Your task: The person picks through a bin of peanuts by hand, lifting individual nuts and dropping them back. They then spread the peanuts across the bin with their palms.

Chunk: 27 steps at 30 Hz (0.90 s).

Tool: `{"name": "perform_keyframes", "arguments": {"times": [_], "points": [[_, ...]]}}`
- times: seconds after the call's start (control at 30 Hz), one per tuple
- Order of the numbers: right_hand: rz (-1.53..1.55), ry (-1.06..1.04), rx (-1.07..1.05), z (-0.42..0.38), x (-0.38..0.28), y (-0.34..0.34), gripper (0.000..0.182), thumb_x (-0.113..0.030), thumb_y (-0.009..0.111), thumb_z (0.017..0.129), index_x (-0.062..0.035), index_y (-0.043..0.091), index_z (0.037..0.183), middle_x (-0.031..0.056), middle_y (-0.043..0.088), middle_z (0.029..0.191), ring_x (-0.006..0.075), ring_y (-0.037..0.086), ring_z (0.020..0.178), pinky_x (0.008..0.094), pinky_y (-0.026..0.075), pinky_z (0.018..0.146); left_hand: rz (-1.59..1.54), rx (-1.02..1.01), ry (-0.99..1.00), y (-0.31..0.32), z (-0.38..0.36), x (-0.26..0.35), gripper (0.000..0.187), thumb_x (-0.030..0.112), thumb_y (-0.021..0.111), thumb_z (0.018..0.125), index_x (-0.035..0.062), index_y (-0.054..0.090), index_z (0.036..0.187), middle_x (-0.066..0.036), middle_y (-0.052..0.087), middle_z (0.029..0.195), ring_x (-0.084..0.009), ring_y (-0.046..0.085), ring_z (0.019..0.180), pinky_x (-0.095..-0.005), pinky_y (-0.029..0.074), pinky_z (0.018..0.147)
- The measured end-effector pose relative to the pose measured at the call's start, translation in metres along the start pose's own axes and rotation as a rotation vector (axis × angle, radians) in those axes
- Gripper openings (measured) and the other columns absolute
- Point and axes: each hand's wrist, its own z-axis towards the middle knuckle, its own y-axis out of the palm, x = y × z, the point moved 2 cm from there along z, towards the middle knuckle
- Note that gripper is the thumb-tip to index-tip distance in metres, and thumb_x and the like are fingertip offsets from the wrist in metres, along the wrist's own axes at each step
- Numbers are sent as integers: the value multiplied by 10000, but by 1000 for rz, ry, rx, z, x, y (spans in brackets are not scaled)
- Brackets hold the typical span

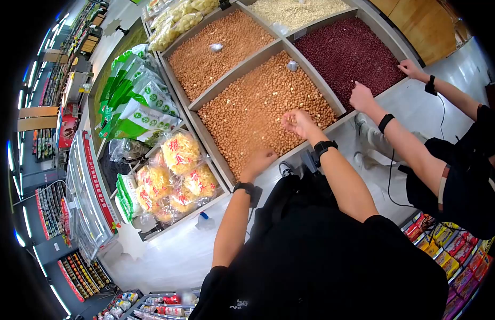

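Observation:
My left hand (pixel 262 161), smeared by motion, is low over the near-left part of a bin of tan, roundish kernels (pixel 242 114). Farther right over the same bin is my right hand (pixel 298 124), its fingers loosely curled and apart, with nothing visible in them. Each of my wrists wears a black band. Between and beyond my hands the kernels look blurred. A small crumpled clear plastic piece (pixel 292 65) lies on top near the bin's far corner.
Another person's hands (pixel 363 97) are at a bin of dark red beans (pixel 346 53) on the right. Tan kernels (pixel 220 50) and pale grain (pixel 292 13) fill the bins behind. Bagged yellow noodle-like bundles (pixel 180 153) and green-white packets (pixel 146 109) sit left. A grey divider (pixel 314 74) separates bins.

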Motion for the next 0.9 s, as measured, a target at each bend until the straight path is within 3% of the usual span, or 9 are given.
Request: {"name": "perform_keyframes", "arguments": {"times": [0.17, 0.27, 0.37, 0.43, 0.47, 0.53, 0.63, 0.83, 0.9], "points": [[195, -134, 96, -9, -17, 55, 333, -252, 550, 1023, 29, 520, 1198, 224, 561, 1248, 335, 601, 1174, 425, 508, 1083, 140, 37, 22, 3, 3, 11, 350, 310, 566, 915, -7, 712, 956, -211, 709, 870, -350, 679, 840, -455, 511, 766], [253, -226, 11, -22, -24, 72, 865, -454, 536, 1033, 73, 106, 1566, 285, 227, 1579, 369, 329, 1453, 455, 315, 1222, 63, 22, 6, 1, 9, 0, 341, 284, 535, 919, -16, 699, 931, -182, 714, 845, -347, 677, 801, -459, 518, 759], [284, -272, -35, -3, -17, 61, 859, -462, 519, 1039, 102, 121, 1550, 302, 178, 1601, 375, 255, 1494, 455, 301, 1228, -1, 77, -86, -13, 14, -16, 334, 269, 482, 934, 13, 661, 816, -117, 652, 709, -265, 612, 626, -397, 499, 582], [307, -294, -53, -3, -15, 58, 848, -461, 501, 1047, 124, 133, 1538, 307, 187, 1595, 375, 210, 1512, 454, 289, 1235, -1267, -390, -468, -22, 10, -27, 301, 271, 459, 931, 79, 581, 733, -22, 528, 614, -156, 440, 473, -284, 357, 418], [285, -313, -69, -3, -17, 58, 827, -458, 492, 1050, 119, 155, 1537, 304, 195, 1594, 373, 212, 1511, 454, 290, 1234, -1272, -380, -464, -21, 11, -28, 301, 271, 459, 931, 79, 581, 733, -22, 528, 614, -156, 440, 473, -284, 357, 418], [279, -339, -79, -7, -17, 57, 765, -459, 467, 1059, 99, 232, 1527, 289, 215, 1594, 365, 208, 1515, 463, 288, 1233, -1508, -155, -380, -28, 3, -7, 251, 271, 460, 924, 132, 525, 726, 22, 446, 582, -101, 310, 432, -225, 224, 384], [426, -311, -97, -11, -21, 55, 733, -457, 456, 1062, 79, 262, 1523, 282, 217, 1596, 365, 209, 1516, 469, 284, 1233, -1419, 212, -468, -38, 2, 24, 223, 257, 477, 912, 110, 541, 756, 2, 480, 617, -110, 330, 430, -238, 242, 384], [684, -252, -236, -18, -32, 72, 700, -436, 482, 1049, 30, 294, 1537, 247, 156, 1640, 342, 126, 1545, 577, 266, 1209, -1796, 159, -412, -49, 19, 8, 91, 131, 555, 913, 44, 580, 920, -47, 575, 770, -117, 525, 643, -216, 401, 503], [104, -323, -238, -24, -32, 62, 666, -425, 471, 1053, 10, 316, 1533, 166, 256, 1637, 341, 141, 1545, 588, 287, 1193, -1660, 579, -467, -53, 26, 14, 120, 111, 553, 941, 19, 603, 1000, -49, 593, 831, -148, 577, 724, -237, 490, 630]]}}
